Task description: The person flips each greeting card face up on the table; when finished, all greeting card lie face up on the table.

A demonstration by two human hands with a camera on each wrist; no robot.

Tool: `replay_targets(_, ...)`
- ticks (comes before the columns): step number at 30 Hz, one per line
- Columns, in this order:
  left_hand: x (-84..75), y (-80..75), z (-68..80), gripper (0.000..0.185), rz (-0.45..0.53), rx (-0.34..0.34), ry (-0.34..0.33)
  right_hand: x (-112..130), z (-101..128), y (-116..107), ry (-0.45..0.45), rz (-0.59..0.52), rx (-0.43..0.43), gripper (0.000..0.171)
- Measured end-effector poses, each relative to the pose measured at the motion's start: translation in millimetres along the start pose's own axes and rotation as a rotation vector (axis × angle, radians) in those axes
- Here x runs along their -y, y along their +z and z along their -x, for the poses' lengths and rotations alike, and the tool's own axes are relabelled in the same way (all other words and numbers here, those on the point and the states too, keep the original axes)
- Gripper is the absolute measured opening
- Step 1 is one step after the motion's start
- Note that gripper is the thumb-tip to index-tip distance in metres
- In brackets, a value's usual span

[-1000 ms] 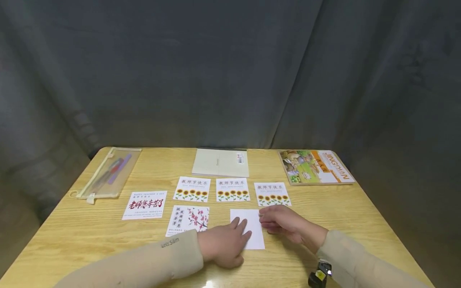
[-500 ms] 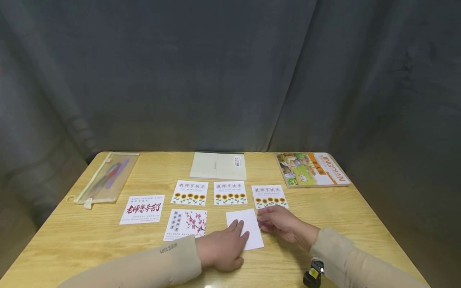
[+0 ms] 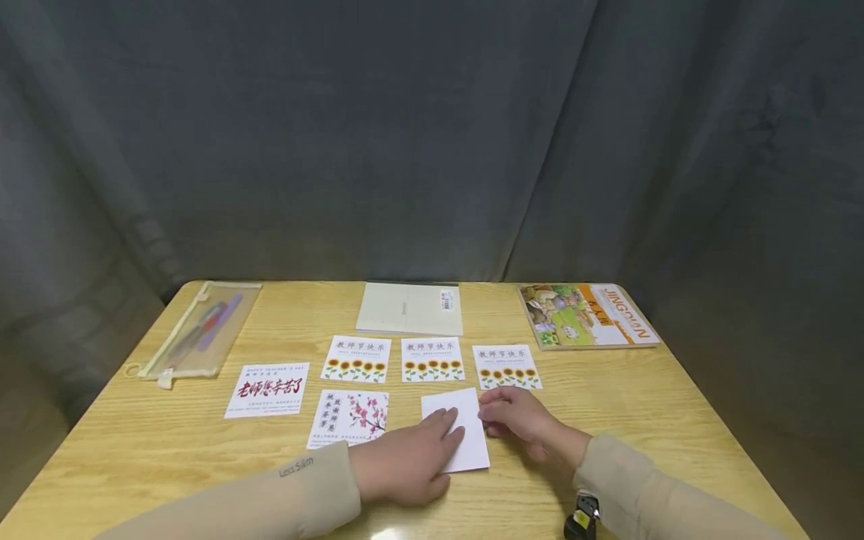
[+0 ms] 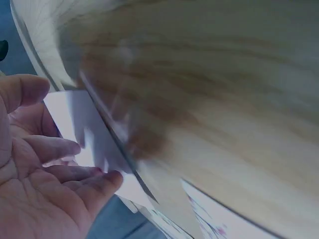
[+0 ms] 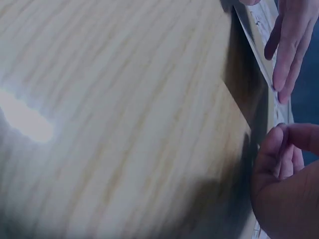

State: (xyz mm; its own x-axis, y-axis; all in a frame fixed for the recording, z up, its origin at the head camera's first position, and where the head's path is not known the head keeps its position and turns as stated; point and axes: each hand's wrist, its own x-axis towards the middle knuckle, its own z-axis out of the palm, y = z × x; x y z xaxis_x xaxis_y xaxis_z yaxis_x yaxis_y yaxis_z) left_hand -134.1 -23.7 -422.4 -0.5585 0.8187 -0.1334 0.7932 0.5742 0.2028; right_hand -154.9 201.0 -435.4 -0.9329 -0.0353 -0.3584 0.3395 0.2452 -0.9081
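Observation:
A blank white card (image 3: 472, 442) lies at the table's near middle in the head view. My left hand (image 3: 405, 461) rests on its left part with fingers stretched out. At its right edge, my right hand (image 3: 520, 418) pinches the card between thumb and fingers. In the left wrist view, the left fingers (image 4: 97, 186) lie against the white card (image 4: 89, 122). The right wrist view has the right thumb and forefinger tips (image 5: 271, 142) together at the card's edge, seen nearly side-on. Left of the card is a plum-blossom card (image 3: 364, 412), just beyond my left forearm.
Behind are several sunflower cards (image 3: 432, 360) in a row. A red-lettered card (image 3: 266, 390) lies at left. Farther back are a zip pencil pouch (image 3: 209, 330), a pale notebook (image 3: 408, 307) and a picture book (image 3: 587, 315). Dark curtains (image 3: 378, 135) hang behind the wooden table (image 3: 169, 450).
The white card has turned slightly and shifted a little left. Both hands have moved slightly left with it, the left one showing more of the plum-blossom card. The view has shifted a little.

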Motion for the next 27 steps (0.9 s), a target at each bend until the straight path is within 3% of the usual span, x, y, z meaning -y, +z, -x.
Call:
replay_targets(8,27.4,-11.4,17.0,0.053,-0.057,-0.119,0.089,12,-5,-13,0.006,-0.089,0.081,0.021)
replay_targets(13,40.1,-13.6,20.8,0.042,-0.271,-0.231,0.189,20,-7,-23,0.020,-0.185,0.130,0.030)
replay_targets(17,47.6,-12.3,16.6,0.027,-0.405,-0.366,0.285,24,-8,-26,0.027,-0.240,0.186,0.032)
replay_targets(22,54.8,-11.7,11.7,0.008,-0.398,-0.520,0.372,25,-8,-25,0.015,-0.262,0.240,0.027)
replay_targets(25,56.2,-12.0,11.2,0.010,-0.361,-0.562,0.404,25,-7,-23,0.015,-0.247,0.249,0.025)
replay_targets(27,55.2,-12.9,12.1,0.010,-0.296,-0.576,0.389,25,-7,-22,0.014,-0.256,0.254,0.022)
